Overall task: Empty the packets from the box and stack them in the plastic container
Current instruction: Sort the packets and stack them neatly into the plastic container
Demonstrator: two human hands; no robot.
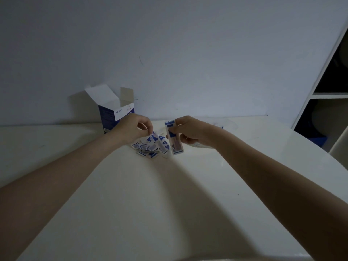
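The pale tabletop (pixel 169 204) fills the near view, and two bare forearms are stretched across it toward the far wall. At the far left, a blue and white box (pixel 116 113) is stood upright against the wall, its top flaps folded open. Just in front of it, the left hand (pixel 131 129) is lowered over a loose pile of packets (pixel 150 146) spread on the tabletop; its fingers (pixel 148 129) are curled and one packet at the top of the pile is pinched between them. To the right of the pile, a neat stack of packets (pixel 175 140) is held upright in the right hand (pixel 190 130), gripped between thumb and curled fingers. Behind that hand a clear plastic container (pixel 226 123) is faintly seen. At the far right, white shelving (pixel 323 95) is stood.
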